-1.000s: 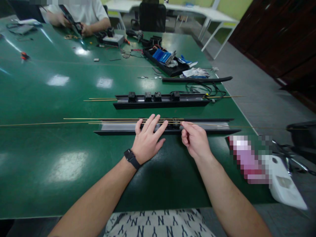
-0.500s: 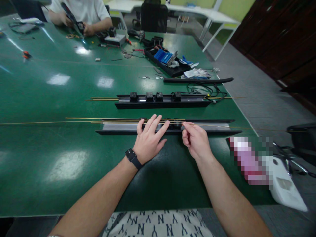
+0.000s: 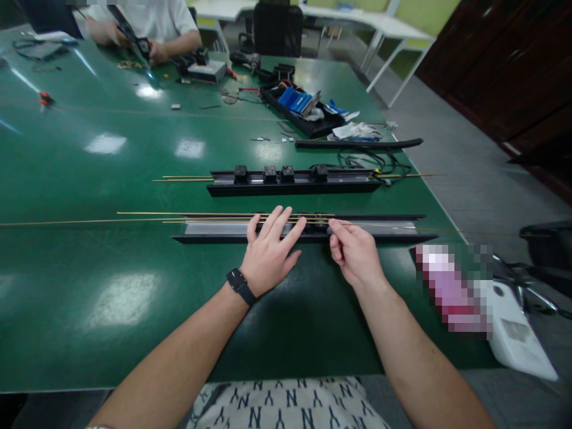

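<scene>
My left hand lies with fingers spread over several thin brass-coloured rods and the near black channel. Its fingertips touch the rods. Just to the right, my right hand pinches a long thin brass-coloured rod between thumb and fingertips. That rod runs lengthwise above the channel and past both its ends. Inside the channel a pale strip shows, and dark blocks between my hands are partly hidden by fingers and rods.
Beyond lies a second black channel with several black blocks and rods. Behind it are a dark strip, cables, gloves and a black tray. A pixelated pink item lies at right. Across the table, another person holds a tool.
</scene>
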`<state>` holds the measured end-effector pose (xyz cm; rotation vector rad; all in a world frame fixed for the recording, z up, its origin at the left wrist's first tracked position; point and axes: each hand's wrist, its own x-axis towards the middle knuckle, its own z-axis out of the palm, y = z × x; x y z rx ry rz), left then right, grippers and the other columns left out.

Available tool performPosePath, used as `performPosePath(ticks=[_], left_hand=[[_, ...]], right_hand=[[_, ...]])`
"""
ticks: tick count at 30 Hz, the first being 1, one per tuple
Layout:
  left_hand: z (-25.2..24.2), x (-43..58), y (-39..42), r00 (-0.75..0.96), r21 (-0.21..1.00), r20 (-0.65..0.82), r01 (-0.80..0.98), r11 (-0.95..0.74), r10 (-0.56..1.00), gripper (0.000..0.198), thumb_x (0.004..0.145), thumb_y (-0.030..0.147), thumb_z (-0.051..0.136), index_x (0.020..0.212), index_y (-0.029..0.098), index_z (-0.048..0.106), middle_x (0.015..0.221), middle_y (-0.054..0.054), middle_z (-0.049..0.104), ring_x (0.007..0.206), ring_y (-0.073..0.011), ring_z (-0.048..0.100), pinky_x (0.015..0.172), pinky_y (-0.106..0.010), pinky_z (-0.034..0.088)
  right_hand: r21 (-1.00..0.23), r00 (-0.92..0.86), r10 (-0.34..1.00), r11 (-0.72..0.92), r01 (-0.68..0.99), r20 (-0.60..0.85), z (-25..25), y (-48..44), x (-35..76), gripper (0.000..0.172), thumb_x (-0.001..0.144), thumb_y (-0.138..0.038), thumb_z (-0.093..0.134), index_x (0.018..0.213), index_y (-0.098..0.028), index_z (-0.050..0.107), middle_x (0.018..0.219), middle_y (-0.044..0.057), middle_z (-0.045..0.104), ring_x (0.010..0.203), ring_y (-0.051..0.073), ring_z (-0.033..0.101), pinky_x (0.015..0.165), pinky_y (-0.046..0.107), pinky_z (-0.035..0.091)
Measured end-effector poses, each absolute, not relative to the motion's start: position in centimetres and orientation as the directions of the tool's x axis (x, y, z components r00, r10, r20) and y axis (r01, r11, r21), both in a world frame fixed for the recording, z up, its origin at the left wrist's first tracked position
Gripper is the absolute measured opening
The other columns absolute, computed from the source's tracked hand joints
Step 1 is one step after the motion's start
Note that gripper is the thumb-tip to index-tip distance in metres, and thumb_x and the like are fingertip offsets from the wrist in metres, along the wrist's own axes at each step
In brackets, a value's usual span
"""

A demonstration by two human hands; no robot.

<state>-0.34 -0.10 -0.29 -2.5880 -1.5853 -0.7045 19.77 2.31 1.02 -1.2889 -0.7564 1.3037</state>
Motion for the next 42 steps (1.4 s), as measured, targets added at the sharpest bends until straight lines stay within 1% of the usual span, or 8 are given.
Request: performPosePath(ticks=[5,10,15,22,26,35,42], left_hand=[[-0.28,-0.34,-0.08,0.378,0.212,0.393,0.850,-0.482,0.838,0.066,0.095,0.041,0.068,0.158,0.029,0.049,0.169,-0.014,0.042,0.159,-0.0338,0.035,0.129,-0.059,0.010],[-0.23,-0.35,-0.13,0.382,0.207,0.392,0.850,-0.485,0.837,0.064,0.097,0.041,0.066,0.158,0.029,0.049,0.169,-0.014,0.042,0.159,-0.0324,0.035,0.129,-0.058,0.010],[-0.18,-0.35,-0.14,0.381,0.211,0.393,0.849,-0.485,0.837,0.064,0.096,0.040,0.067,0.157,0.029,0.050,0.169,-0.014,0.042,0.158,-0.0336,0.036,0.128,-0.059,0.012],[-0.13,-0.34,-0.16,0.379,0.207,0.378,0.854,-0.477,0.844,0.063,0.097,0.041,0.065,0.157,0.030,0.049,0.169,-0.013,0.041,0.160,-0.0316,0.034,0.129,-0.058,0.010],[-0.18,-0.35,-0.12,0.380,0.208,0.379,0.853,-0.478,0.844,0.064,0.097,0.042,0.065,0.158,0.030,0.048,0.169,-0.013,0.041,0.160,-0.0317,0.034,0.129,-0.058,0.010],[-0.22,-0.36,-0.14,0.376,0.211,0.385,0.853,-0.477,0.843,0.064,0.097,0.041,0.066,0.158,0.029,0.049,0.169,-0.013,0.041,0.159,-0.0322,0.034,0.128,-0.059,0.011],[-0.22,-0.29,-0.12,0.375,0.219,0.387,0.850,-0.479,0.842,0.066,0.095,0.040,0.067,0.158,0.030,0.049,0.169,-0.013,0.042,0.159,-0.0341,0.035,0.128,-0.060,0.012]], right_hand=[[-0.939,0.178,0.948,-0.209,-0.275,-0.263,1.15,2.36,19.97,0.040,0.072,-0.044,0.091,0.088,-0.015,0.070,0.050,-0.005,0.057,0.032,0.005,0.039,0.027,0.016,0.022],[-0.936,0.161,0.951,-0.213,-0.281,-0.265,1.29,2.37,20.04,0.038,0.073,-0.043,0.090,0.087,-0.015,0.068,0.050,-0.006,0.056,0.032,0.005,0.038,0.028,0.016,0.021],[-0.934,0.172,0.947,-0.218,-0.283,-0.273,1.38,2.24,19.87,0.039,0.074,-0.043,0.090,0.088,-0.016,0.067,0.050,-0.006,0.055,0.032,0.006,0.038,0.028,0.016,0.022],[-0.938,0.180,0.949,-0.204,-0.281,-0.260,1.33,2.20,19.79,0.040,0.075,-0.045,0.089,0.089,-0.018,0.063,0.050,-0.007,0.055,0.032,0.006,0.038,0.028,0.016,0.022],[-0.940,0.196,0.948,-0.189,-0.284,-0.250,1.31,2.22,19.97,0.038,0.077,-0.043,0.088,0.088,-0.018,0.061,0.050,-0.007,0.055,0.032,0.006,0.038,0.028,0.016,0.022],[-0.939,0.216,0.943,-0.184,-0.291,-0.252,1.17,2.14,19.96,0.036,0.077,-0.042,0.087,0.088,-0.018,0.063,0.051,-0.006,0.058,0.032,0.006,0.040,0.027,0.016,0.022],[-0.922,0.175,0.942,-0.222,-0.316,-0.287,1.35,2.03,19.69,0.041,0.072,-0.043,0.091,0.093,-0.016,0.069,0.053,-0.006,0.059,0.032,0.005,0.040,0.027,0.016,0.023]])
